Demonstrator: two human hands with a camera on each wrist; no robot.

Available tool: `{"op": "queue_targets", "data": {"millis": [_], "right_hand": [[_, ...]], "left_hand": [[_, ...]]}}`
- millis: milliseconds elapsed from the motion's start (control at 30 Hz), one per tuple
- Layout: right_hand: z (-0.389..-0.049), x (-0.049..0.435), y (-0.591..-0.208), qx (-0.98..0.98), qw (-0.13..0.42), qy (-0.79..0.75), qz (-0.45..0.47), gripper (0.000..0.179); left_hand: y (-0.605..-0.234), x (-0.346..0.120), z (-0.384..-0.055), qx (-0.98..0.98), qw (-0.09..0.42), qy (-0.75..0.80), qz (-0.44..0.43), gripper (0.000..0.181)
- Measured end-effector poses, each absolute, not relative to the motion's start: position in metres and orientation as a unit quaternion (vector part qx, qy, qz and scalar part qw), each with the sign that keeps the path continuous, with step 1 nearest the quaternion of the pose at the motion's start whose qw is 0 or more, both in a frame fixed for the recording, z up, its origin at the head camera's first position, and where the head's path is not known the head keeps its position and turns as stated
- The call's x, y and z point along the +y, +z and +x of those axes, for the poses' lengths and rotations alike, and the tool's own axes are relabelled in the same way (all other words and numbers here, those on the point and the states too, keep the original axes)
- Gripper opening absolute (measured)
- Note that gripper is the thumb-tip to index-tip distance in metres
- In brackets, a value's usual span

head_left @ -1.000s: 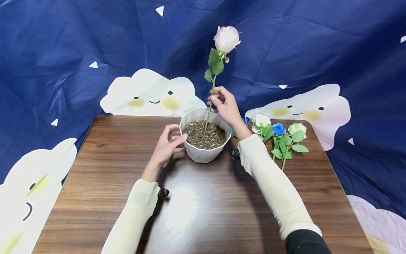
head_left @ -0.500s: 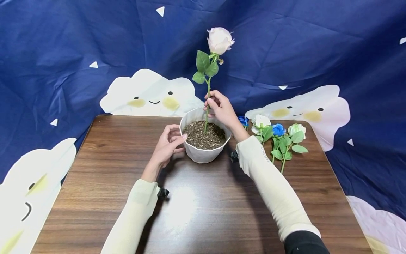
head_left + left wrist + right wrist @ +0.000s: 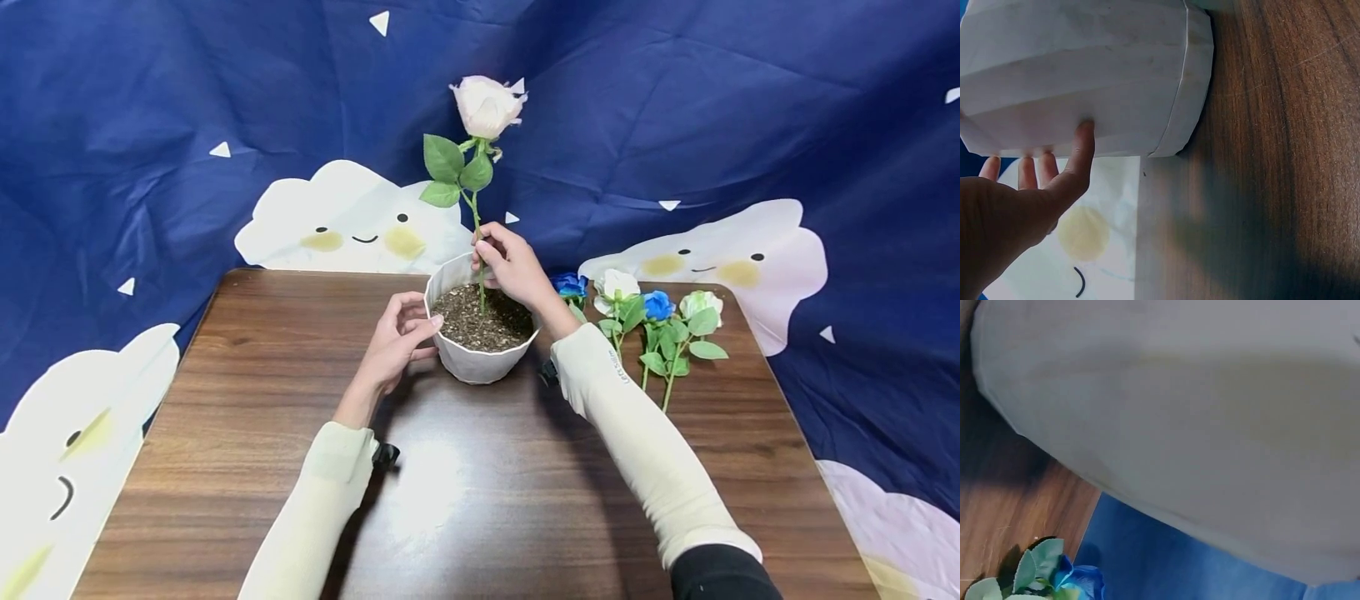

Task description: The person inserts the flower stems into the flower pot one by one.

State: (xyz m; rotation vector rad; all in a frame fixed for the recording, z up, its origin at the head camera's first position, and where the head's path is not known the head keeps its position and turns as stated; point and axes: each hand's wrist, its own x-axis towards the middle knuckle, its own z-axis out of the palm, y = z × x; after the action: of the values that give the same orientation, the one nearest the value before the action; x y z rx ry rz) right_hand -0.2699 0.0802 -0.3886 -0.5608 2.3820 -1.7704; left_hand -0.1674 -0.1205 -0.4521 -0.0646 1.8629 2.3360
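A white flower pot filled with brown soil stands near the back of the table. My right hand pinches the green stem of a pale pink rose between thumb and fingers, over the soil. The rose stands nearly upright, its lower stem end at the soil. My left hand rests against the pot's left side, thumb near the rim; in the left wrist view its fingertips touch the outer wall. The pot's pale side fills most of the right wrist view, where my right hand is out of sight.
On the right of the brown wooden table lie several roses: a blue one behind my right wrist, a white one, another blue one and a greenish-white one. A dark blue cloth with clouds hangs behind.
My right hand has moved left and slightly down with the rose, whose bloom has swung left and lower. The left hand and pot have stayed in place.
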Motion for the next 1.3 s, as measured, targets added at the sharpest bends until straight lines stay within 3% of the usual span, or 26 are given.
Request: {"op": "queue_targets", "data": {"millis": [267,900,1300], "right_hand": [[-0.268,0.078,-0.393,0.793,0.054,-0.581,-0.173,0.017],[-0.270,0.079,-0.399,0.776,0.111,-0.603,-0.149,0.022],[-0.266,0.077,-0.397,0.846,0.047,-0.505,-0.162,0.019]], "left_hand": [[-0.450,-0.120,-0.167,0.623,0.076,0.778,-0.025,0.055],[-0.452,-0.120,-0.168,0.623,0.073,0.778,-0.023,0.053],[-0.454,-0.119,-0.168,0.620,0.076,0.781,-0.018,0.053]]}}
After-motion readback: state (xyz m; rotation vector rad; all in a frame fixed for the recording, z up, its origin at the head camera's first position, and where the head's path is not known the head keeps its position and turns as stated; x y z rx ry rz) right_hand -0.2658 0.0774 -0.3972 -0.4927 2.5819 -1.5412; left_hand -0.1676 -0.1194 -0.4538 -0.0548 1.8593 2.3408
